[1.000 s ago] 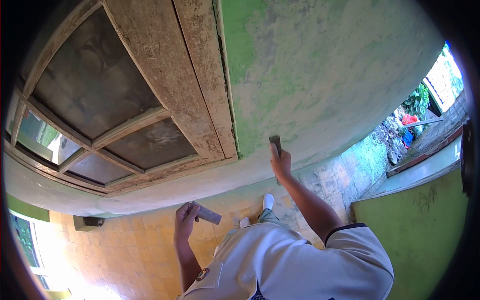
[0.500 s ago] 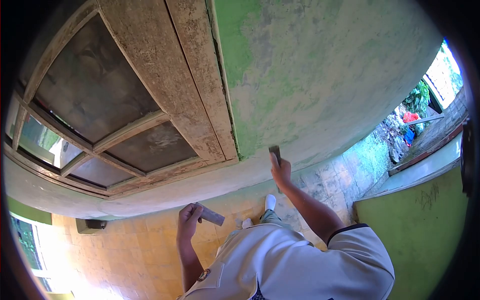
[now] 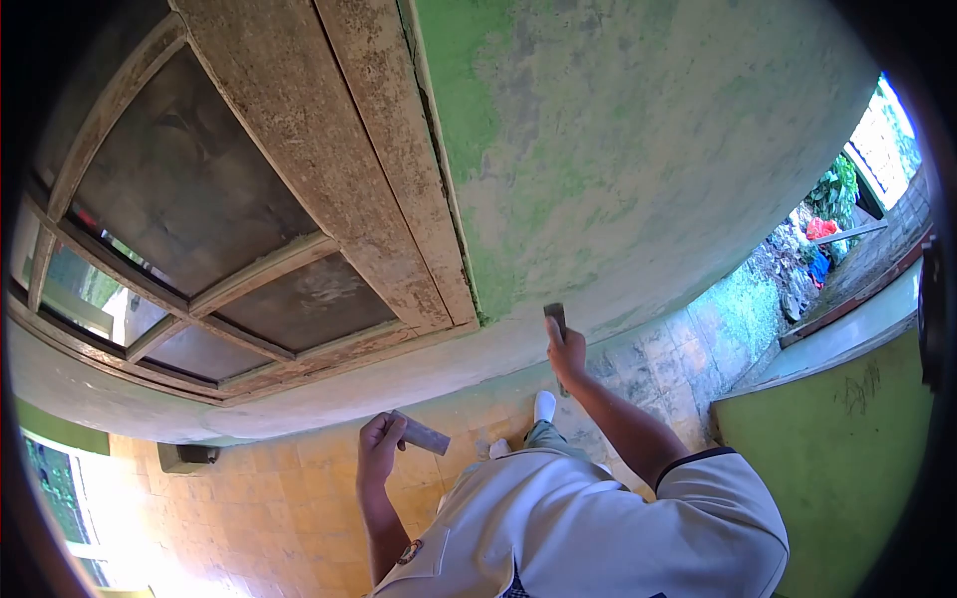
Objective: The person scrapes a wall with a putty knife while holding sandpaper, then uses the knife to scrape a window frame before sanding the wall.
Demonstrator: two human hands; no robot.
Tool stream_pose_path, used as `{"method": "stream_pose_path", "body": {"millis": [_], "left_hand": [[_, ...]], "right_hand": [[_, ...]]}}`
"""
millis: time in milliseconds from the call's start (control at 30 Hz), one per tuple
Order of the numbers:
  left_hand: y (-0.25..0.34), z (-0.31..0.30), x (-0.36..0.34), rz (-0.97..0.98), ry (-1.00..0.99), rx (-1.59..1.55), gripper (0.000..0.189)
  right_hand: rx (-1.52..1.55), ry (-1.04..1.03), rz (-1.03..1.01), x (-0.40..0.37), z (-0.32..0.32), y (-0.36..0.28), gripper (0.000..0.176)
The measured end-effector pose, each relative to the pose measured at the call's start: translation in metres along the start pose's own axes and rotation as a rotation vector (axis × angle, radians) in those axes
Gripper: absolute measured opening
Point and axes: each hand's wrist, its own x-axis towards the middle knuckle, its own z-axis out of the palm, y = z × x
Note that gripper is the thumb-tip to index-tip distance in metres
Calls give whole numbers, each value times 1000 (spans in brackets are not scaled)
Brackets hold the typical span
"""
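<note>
My left hand (image 3: 378, 446) is closed on one end of a flat grey rectangular plate (image 3: 427, 439), held out over the floor below the window. My right hand (image 3: 567, 354) grips a small dark scraper (image 3: 555, 317) with its flat end pointing up. This scraper is close to the lower part of the wall (image 3: 598, 179), right of the window frame's corner, and overlaps the wall in this view. Patchy green and whitish-grey paint covers the wall there.
A worn wooden window frame (image 3: 359, 149) with dusty panes takes up the upper left. Yellowish floor tiles (image 3: 289, 498) lie below, with my white-socked foot (image 3: 544, 406) near the wall base. A low green wall (image 3: 827, 448) stands at right; rubble and plants (image 3: 832, 199) lie beyond.
My right hand has shifted slightly right and down with the scraper, whose flat end has turned a little. The left hand keeps its hold on the plate. The view has tilted slightly.
</note>
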Motion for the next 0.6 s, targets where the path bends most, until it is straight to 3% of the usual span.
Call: {"method": "stream_pose_path", "body": {"millis": [100, 200, 300, 467, 567, 600], "left_hand": [[-3, -2, 0, 5, 7, -16, 19], [-5, -2, 3, -19, -17, 10, 19], [-2, 0, 5, 0, -9, -11, 20], [-4, 0, 3, 10, -16, -19, 20], [-4, -2, 2, 0, -12, -21, 19], [-4, -2, 1, -2, -12, -22, 19]], "right_hand": [[-124, 23, -138, 25, 10, -26, 56], [157, 6, -143, 42, 14, -86, 56], [216, -45, -46, 31, 1, -84, 57], [17, -98, 95, -16, -9, -22, 58], [-101, -38, -27, 17, 2, -39, 57], [-10, -5, -81, 36, 9, -63, 58]]}}
